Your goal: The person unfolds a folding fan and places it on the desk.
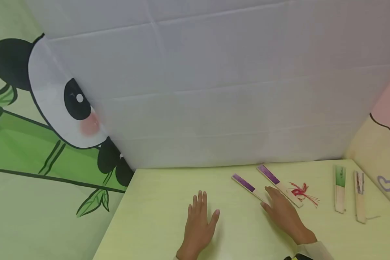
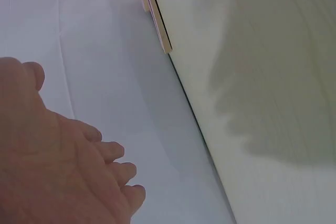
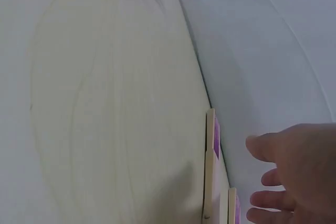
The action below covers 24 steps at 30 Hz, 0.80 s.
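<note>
My left hand hovers above the table with its fingers straight and nothing in it; its palm side fills the lower left of the left wrist view. My right hand is held over the lower end of a folded purple fan, partly hiding it. In the right wrist view the fingers of this hand are loosely bent and apart from the folded fan's wooden edge. Just beyond lies a second folded purple fan, with a red tassel beside its bare wooden end.
Farther right on the pale table lie a folded green fan and a folded fan with a mottled patterned end. A white cloth wall rises at the back. A panda-printed wall borders the left side.
</note>
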Available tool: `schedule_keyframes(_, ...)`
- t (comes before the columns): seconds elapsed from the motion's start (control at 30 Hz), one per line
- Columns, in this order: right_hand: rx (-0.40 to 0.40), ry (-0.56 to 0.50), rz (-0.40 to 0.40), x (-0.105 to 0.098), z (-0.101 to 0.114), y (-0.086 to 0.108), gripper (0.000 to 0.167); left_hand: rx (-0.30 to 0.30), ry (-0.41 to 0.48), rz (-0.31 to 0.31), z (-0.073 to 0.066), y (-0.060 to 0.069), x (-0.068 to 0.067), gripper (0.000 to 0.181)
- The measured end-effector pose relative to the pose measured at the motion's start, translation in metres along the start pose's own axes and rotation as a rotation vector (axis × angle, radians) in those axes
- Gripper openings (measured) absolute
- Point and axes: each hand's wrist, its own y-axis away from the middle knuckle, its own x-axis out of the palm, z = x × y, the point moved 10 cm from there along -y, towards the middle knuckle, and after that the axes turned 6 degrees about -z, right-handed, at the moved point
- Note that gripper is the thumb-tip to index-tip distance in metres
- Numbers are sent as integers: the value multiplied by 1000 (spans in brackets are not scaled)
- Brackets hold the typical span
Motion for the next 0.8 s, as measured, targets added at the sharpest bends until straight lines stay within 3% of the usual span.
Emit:
schedule_keyframes(0.13,28,-24,28,14,0,-7,56,-47,88,34,-5,2,7,79)
schedule_keyframes(0.4,87,1,58,36,-4,-16,48,-265,365,82,-5,6,27,75)
schedule_keyframes(0.6,81,56,-23,34,-4,-20,38,-322,558,22,-12,5,34,70)
schedule_keyframes(0.8,135,20,-72,30,-7,-21,32,-367,744,-11,-20,2,43,68)
